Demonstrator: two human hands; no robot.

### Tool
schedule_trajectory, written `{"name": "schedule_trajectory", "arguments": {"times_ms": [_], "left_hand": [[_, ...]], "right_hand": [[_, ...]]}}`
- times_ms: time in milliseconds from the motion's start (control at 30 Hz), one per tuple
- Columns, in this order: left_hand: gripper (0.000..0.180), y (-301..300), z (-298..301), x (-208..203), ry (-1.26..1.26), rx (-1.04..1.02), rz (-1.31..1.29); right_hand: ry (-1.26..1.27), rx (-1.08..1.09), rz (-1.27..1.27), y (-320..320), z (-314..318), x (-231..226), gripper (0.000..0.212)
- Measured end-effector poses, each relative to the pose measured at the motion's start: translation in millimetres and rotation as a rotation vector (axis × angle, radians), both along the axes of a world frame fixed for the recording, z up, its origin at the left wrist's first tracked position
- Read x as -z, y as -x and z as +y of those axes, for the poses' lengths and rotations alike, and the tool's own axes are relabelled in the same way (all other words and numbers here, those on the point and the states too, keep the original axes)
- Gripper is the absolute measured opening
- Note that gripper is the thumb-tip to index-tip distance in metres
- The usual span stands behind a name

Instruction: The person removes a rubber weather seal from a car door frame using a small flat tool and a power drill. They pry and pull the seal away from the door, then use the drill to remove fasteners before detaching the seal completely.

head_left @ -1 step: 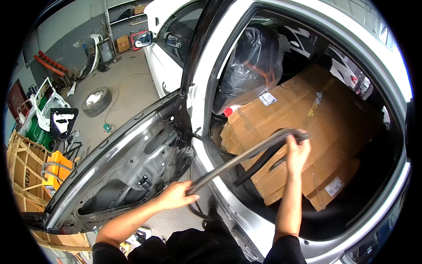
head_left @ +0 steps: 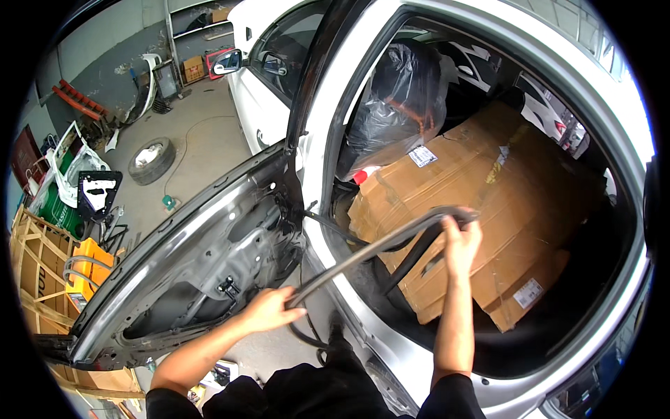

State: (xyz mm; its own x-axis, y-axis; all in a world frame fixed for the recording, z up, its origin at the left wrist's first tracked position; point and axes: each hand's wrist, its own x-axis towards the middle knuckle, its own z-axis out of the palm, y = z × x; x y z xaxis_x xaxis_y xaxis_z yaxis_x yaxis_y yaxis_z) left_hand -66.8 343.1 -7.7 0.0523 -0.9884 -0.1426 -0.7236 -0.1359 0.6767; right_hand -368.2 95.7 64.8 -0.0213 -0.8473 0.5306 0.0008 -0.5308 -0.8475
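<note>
A long dark rubber weatherstrip (head_left: 363, 261) is stretched between my hands in front of the open rear doorway of a white car (head_left: 328, 140). My left hand (head_left: 271, 309) is closed on its lower left end, beside the stripped inner side of the open door (head_left: 202, 272). Over the cardboard in the car, my right hand (head_left: 460, 241) grips the bent upper part of the strip. Part of the weatherstrip loops down below my right hand, and another dark length hangs near my left hand. Flattened brown cardboard (head_left: 474, 181) covers the rear seat area.
A bulky item wrapped in clear plastic (head_left: 398, 105) stands inside the car beyond the cardboard. On the floor to the left lie a tyre (head_left: 151, 161) and a cable. A yellow case (head_left: 89, 269), a wooden crate (head_left: 42, 272) and a black panel (head_left: 100, 195) are beyond the door.
Both hands have shifted slightly left with the weatherstrip, the right one also a little lower. Both keep their hold.
</note>
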Motion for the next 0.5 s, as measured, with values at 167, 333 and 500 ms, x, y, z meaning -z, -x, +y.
{"name": "schedule_trajectory", "arguments": {"times_ms": [167,333,500], "left_hand": [[0.046,-42.2,81.9,22.5,0.111,-0.336,-0.126],[0.039,-69.0,167.4,29.2,0.087,-0.777,-0.177],[0.038,-63.4,226.0,57.1,-0.017,-0.887,-0.308]], "right_hand": [[-0.136,-0.281,0.127,-48.8,44.2,29.0,0.021],[0.035,-0.435,0.458,-106.0,75.5,88.8,0.026],[-0.015,-0.684,0.541,-164.2,92.4,173.8,0.026]]}}
